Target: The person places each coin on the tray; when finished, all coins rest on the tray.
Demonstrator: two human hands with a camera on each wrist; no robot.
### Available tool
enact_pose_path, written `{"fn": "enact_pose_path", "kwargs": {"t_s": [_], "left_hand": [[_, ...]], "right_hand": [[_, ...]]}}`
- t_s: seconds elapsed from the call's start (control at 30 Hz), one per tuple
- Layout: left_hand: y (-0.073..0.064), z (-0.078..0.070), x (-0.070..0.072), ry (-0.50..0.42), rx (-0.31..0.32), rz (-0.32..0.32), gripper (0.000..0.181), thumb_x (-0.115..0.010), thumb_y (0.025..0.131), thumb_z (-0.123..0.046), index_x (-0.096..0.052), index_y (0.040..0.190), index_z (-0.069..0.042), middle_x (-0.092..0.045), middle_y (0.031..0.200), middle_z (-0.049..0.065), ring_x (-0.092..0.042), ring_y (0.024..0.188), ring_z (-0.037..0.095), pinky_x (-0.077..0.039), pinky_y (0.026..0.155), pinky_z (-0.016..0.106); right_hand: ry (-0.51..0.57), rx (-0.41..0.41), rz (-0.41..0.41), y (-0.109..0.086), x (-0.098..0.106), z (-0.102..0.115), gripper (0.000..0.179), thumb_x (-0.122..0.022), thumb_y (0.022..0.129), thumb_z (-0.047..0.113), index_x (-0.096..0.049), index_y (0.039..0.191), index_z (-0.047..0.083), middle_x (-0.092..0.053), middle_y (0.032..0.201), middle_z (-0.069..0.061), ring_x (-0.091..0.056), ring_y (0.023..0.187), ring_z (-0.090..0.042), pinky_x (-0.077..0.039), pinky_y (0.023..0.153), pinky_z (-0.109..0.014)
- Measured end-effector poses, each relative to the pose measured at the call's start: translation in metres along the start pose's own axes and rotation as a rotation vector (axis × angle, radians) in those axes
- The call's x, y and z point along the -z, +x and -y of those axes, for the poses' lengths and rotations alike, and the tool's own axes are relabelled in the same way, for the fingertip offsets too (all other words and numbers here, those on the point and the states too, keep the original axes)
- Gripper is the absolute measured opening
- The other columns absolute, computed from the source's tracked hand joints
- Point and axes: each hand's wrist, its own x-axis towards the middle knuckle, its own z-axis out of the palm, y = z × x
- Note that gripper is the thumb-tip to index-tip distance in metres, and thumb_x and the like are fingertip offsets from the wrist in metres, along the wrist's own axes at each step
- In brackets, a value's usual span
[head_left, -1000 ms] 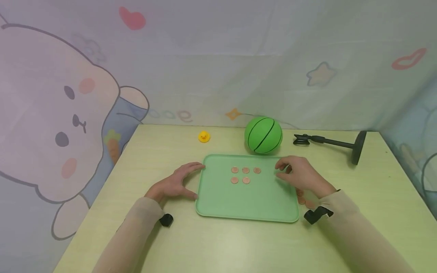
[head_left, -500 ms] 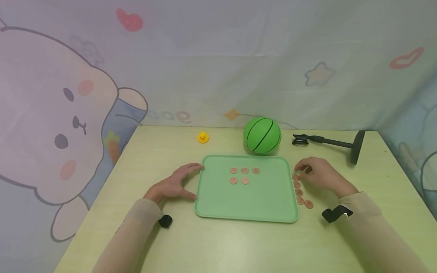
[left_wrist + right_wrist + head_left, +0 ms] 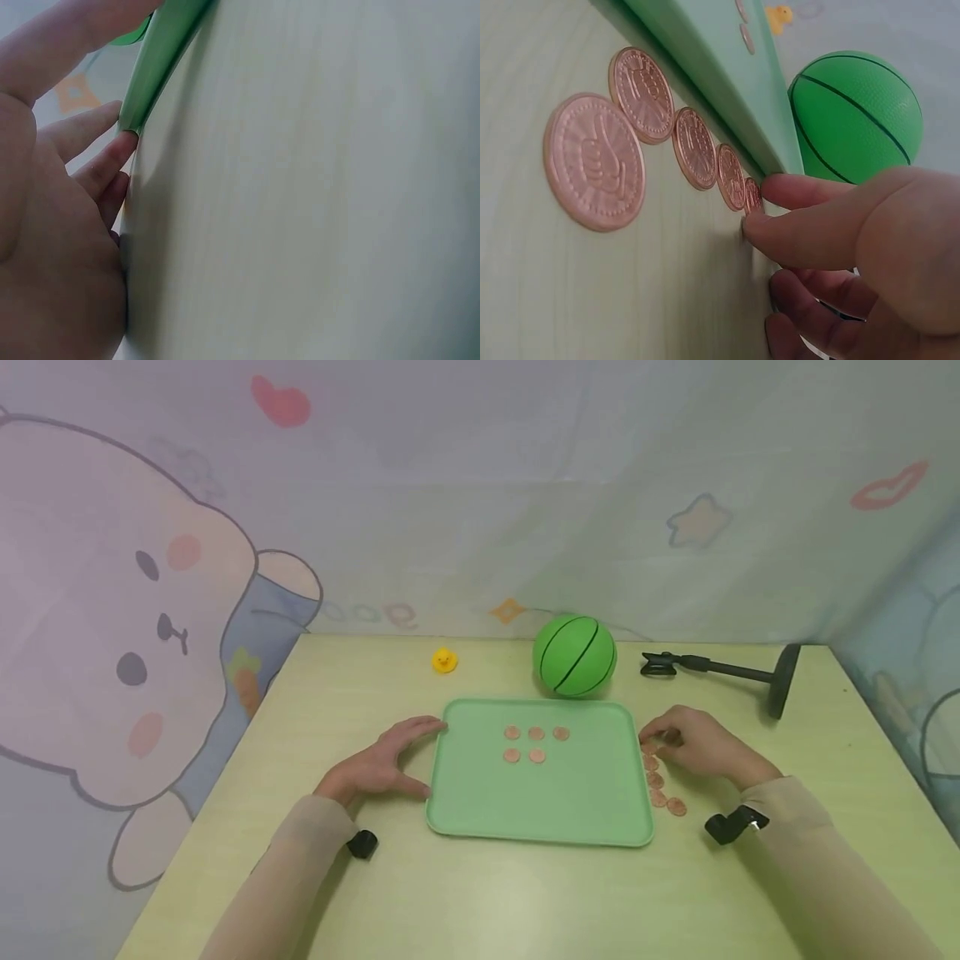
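A light green tray (image 3: 540, 814) lies on the table. On it are several copper coins (image 3: 536, 733), three in a back row and two in front of them. Spread against the tray's left rim is my left hand (image 3: 375, 768), its thumb and fingertips touching the edge. Beyond the right rim, my right hand (image 3: 701, 745) has thumb and forefinger on either side of the farthest coin (image 3: 753, 196) in a loose line. That coin is partly hidden by the fingers. Nearer coins, one with a raised thumbs-up hand (image 3: 596, 161), lie flat on the table.
Behind the tray stands a green ball (image 3: 574, 656) with black lines. A small yellow duck (image 3: 444, 661) sits at the back left of it. A black stand (image 3: 738, 672) lies on its side at the back right. A patterned cloth (image 3: 465, 510) hangs behind the table.
My right hand has moved right, from above the tray to the coins beside it, and its fingers have come down at the farthest coin. The left hand stays at the rim.
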Motion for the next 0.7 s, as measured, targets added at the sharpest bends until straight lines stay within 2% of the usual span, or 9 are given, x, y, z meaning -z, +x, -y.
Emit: {"fn": "enact_pose_path", "kwargs": {"t_s": [0.3, 0.47, 0.7], "left_hand": [[0.0000, 0.0008, 0.0018, 0.001, 0.013, -0.001, 0.104, -0.096, 0.073, -0.029, -0.041, 0.162, -0.025, -0.024, 0.172, 0.006, -0.015, 0.159, 0.037, -0.012, 0.125, 0.070], [0.0002, 0.0010, 0.0008, -0.006, 0.013, -0.001, 0.104, -0.096, 0.073, -0.028, -0.041, 0.162, -0.025, -0.024, 0.172, 0.005, -0.015, 0.159, 0.035, -0.012, 0.125, 0.068], [0.0008, -0.0012, -0.0004, -0.009, 0.006, 0.002, 0.104, -0.095, 0.073, -0.028, -0.042, 0.162, -0.023, -0.025, 0.172, 0.006, -0.016, 0.159, 0.036, -0.012, 0.125, 0.068]], "right_hand": [[-0.059, -0.011, 0.011, 0.0042, 0.0025, 0.0015, 0.020, -0.078, 0.088, -0.001, -0.081, 0.104, 0.010, -0.074, 0.095, 0.002, -0.057, 0.080, -0.013, -0.050, 0.073, -0.034], [-0.066, -0.054, 0.027, 0.0047, 0.0031, 0.0014, 0.008, -0.078, 0.091, 0.007, -0.078, 0.099, 0.011, -0.069, 0.087, 0.004, -0.054, 0.077, -0.013, -0.047, 0.072, -0.033], [-0.051, -0.077, 0.070, 0.0058, 0.0046, -0.0029, 0.005, -0.078, 0.094, 0.014, -0.074, 0.097, 0.010, -0.065, 0.088, 0.003, -0.054, 0.081, -0.015, -0.048, 0.074, -0.035]]}}
